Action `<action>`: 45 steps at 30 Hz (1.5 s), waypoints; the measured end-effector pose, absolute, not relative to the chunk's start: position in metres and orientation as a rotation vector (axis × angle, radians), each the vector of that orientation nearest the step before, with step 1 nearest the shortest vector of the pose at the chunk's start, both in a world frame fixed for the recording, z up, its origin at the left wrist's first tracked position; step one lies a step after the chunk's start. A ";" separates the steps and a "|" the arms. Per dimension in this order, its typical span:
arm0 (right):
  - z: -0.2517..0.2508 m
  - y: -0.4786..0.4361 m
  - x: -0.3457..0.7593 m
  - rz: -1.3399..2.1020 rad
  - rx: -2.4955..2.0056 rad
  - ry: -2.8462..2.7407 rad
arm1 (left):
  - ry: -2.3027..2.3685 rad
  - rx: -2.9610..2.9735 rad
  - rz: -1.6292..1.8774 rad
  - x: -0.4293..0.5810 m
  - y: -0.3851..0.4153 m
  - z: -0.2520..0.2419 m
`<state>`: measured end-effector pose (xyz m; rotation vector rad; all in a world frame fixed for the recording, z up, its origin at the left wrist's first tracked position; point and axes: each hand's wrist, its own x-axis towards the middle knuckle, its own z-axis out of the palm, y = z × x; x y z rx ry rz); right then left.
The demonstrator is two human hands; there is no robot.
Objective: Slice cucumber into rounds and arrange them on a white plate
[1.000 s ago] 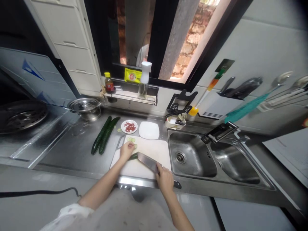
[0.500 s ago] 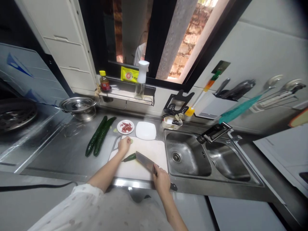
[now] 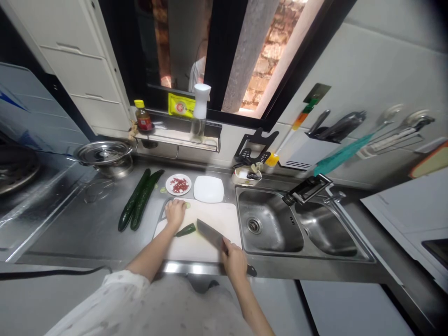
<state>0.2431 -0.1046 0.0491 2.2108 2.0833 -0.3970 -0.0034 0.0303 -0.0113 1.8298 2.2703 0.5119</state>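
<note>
My right hand (image 3: pixel 235 261) grips the dark handle of a cleaver (image 3: pixel 212 235), whose blade is over the white cutting board (image 3: pixel 224 219). Left of the blade, a short cucumber piece (image 3: pixel 186 230) lies on the board, with a small gap between them. Near the board's upper left corner, my left hand (image 3: pixel 175 212) has its fingers curled at a pale green cucumber slice (image 3: pixel 187 205). Part of the slice is covered by the fingertips. Two whole cucumbers (image 3: pixel 143 200) rest on the steel counter to the left.
Behind the board stand a small plate of chopped red bits (image 3: pixel 171 185) and a white square plate (image 3: pixel 209 189). Scraps of green (image 3: pixel 163 190) lie beside them. A double sink (image 3: pixel 273 242) is at the right. A lidded pot (image 3: pixel 121 167) sits at the back left.
The view has shifted slightly. The cleaver blade, earlier against the end of the cucumber piece, is now a little apart from it. My left hand stays by the slice and has turned slightly.
</note>
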 end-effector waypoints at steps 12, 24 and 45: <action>0.052 -0.104 0.242 -0.463 2.258 2.065 | 2.269 1.837 0.496 -0.002 0.026 -0.012; 0.048 -0.106 0.239 -0.709 2.464 2.034 | 2.189 1.603 0.908 -0.015 0.006 -0.022; 0.061 -0.078 0.191 -0.644 2.081 2.215 | 1.634 2.096 1.066 -0.001 -0.060 -0.051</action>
